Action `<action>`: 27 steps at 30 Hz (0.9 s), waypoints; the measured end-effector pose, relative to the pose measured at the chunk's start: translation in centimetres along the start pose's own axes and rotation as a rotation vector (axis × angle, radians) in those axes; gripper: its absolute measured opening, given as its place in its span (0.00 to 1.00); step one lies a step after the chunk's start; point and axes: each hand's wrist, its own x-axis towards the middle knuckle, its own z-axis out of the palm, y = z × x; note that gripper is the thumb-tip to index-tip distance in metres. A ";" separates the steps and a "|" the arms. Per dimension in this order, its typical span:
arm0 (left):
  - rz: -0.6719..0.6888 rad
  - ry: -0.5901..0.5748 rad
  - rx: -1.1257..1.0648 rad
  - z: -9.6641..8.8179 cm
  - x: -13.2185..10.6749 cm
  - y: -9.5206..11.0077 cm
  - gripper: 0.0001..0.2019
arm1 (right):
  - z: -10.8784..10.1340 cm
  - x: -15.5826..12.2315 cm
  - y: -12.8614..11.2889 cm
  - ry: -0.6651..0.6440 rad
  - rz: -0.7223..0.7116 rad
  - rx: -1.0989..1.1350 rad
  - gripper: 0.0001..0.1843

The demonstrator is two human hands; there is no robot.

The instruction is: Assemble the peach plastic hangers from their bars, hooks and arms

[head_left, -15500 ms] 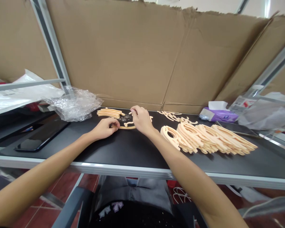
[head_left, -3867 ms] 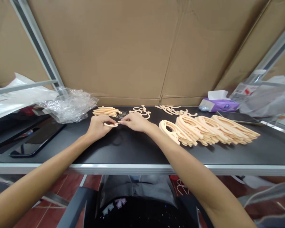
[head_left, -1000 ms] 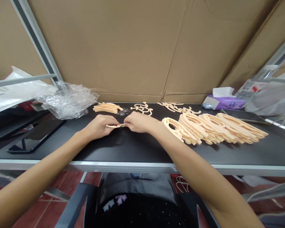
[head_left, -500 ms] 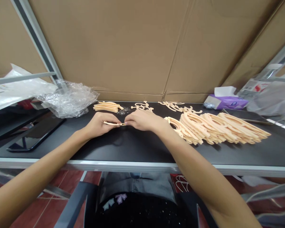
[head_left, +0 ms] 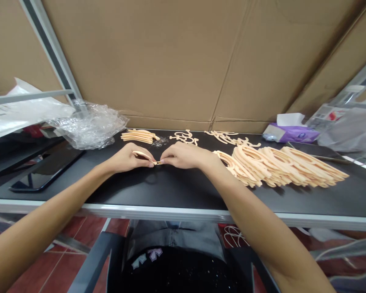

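Strip (head_left: 142, 153), pale and curved, is being held over the black tabletop (head_left: 177, 189): the left hand (head_left: 129, 158) is pinching it between thumb and fingers, the right hand (head_left: 183, 155) is clasping its right end, and stacked strips (head_left: 137, 136) are lying behind.

The pale, wood-coloured piece (head_left: 142, 154) is slim and bowed. It is held up just over the worktop (head_left: 183, 191), left of the middle and between the front and back edges, well apart from both side edges. Its arched part shows toward the left edge; a short, narrow end, lower and nearer the front edge, points right. The middle is covered, so whether it is one part or two cannot be told.
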 end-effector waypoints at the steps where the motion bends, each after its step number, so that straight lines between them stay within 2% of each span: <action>1: -0.004 -0.009 -0.001 0.0 0.0 0.1 0.09 | 0.0 0.0 -0.1 -0.004 0.001 0.006 0.15; 10: -0.037 -0.117 -0.014 -0.3 0.0 0.7 0.06 | -0.2 -0.3 -0.9 -0.040 0.025 0.010 0.15; 21: -0.037 -0.164 0.011 -0.4 -0.1 1.1 0.06 | -0.4 -0.5 -2.1 -0.032 0.019 -0.071 0.14; 27: -0.145 -0.166 -0.022 -0.5 -0.1 1.4 0.08 | -0.5 -0.6 -2.4 -0.032 0.008 -0.090 0.14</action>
